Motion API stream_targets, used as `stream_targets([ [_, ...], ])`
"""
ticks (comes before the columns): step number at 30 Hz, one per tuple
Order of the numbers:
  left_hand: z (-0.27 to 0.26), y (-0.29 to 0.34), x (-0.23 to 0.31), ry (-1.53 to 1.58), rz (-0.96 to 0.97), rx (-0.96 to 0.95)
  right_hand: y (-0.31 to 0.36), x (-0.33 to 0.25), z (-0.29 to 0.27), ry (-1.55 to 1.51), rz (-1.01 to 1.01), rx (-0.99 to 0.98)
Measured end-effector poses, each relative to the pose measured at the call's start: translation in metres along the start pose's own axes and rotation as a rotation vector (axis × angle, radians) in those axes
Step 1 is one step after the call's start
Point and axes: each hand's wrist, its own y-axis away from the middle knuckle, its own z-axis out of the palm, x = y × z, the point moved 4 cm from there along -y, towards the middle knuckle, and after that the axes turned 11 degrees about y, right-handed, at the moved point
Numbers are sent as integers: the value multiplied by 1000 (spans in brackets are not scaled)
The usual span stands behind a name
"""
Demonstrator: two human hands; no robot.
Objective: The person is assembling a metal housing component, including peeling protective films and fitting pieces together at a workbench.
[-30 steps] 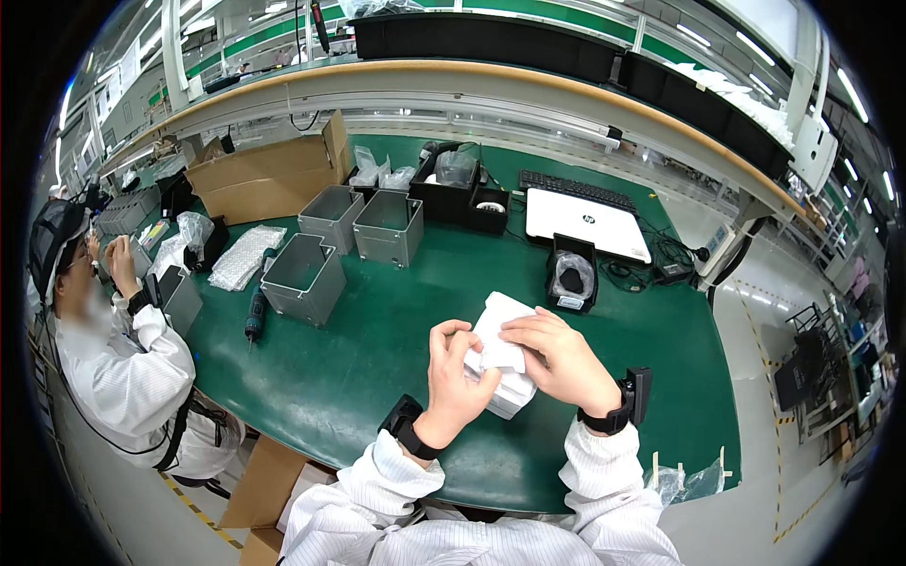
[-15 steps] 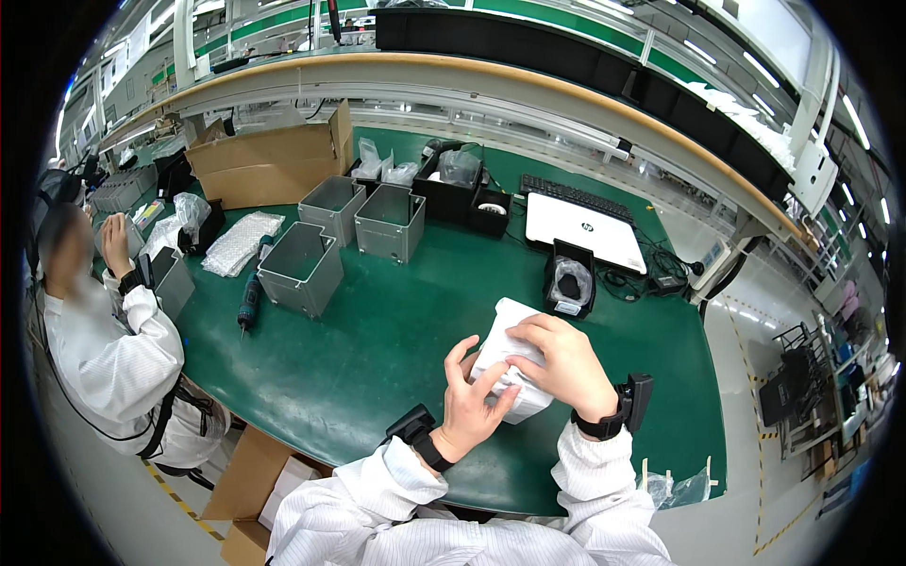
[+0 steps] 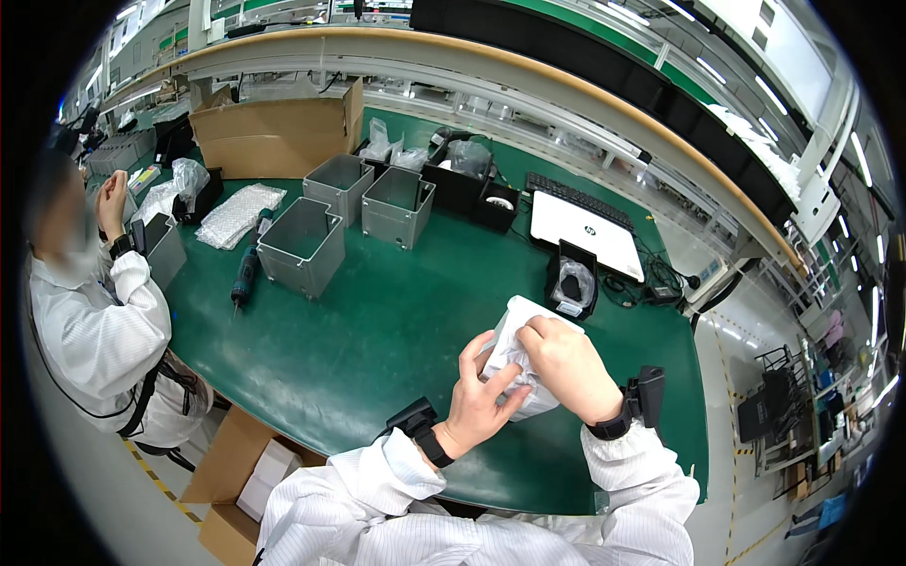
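Observation:
A small white box [image 3: 511, 323] with a raised flap and crinkled white material at its opening is tilted over the green table, near its front edge. My left hand [image 3: 478, 400] grips its near left side, with the thumb and fingers spread around it. Over the top, my right hand [image 3: 572, 370] has its fingers bent and drawn together at the opening. What those fingertips pinch is hidden behind the hand. Just beyond the box is a black bin [image 3: 572, 304] with a clear bag and a dark piece in it.
Grey open bins [image 3: 302, 253], a power screwdriver [image 3: 245, 275] and bubble wrap [image 3: 240, 215] lie to the left. A white laptop [image 3: 585, 234] and a keyboard [image 3: 578, 196] are at the back right. A co-worker [image 3: 94, 311] sits at far left; an open carton [image 3: 222, 462] stands below the table edge.
My right fingers have drawn together and curled at the box's opening. The box and both hands sit slightly further right. The whole view has shifted a little.

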Motion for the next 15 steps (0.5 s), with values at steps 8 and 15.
stream_targets([
  [8, 2, 5, -5, 46, -12, 5, -6, 25, 0, -276, -93, 62],
  [15, 6, 1, 3, -37, 76, -41, -16, 30, 11, -412, -271, 68],
])
